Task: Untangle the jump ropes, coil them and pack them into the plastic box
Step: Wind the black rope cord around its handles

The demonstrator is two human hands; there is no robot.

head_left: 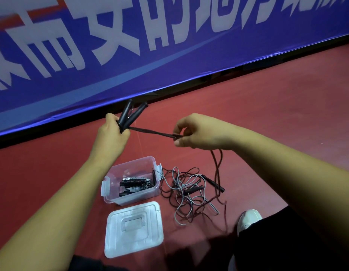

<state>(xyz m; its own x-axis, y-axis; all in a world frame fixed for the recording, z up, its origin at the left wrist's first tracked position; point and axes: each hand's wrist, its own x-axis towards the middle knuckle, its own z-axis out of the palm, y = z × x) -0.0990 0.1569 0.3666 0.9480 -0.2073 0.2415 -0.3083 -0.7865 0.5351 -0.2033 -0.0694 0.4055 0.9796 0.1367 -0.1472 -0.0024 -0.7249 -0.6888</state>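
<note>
My left hand [113, 133] grips two black jump-rope handles [130, 114] that point up and away. From them a dark cord [152, 131] runs taut to my right hand [195, 132], which pinches it; the cord then hangs down to the floor. A tangle of dark and grey ropes with black handles [189, 190] lies on the red floor right of the clear plastic box [111, 194]. Coiled ropes [134, 184] lie inside the box.
The box's white lid [133, 229] lies flat on the floor in front of the box. A blue banner with white characters [130, 45] stands along the far side. My white shoe [248, 220] and dark trouser leg are at lower right.
</note>
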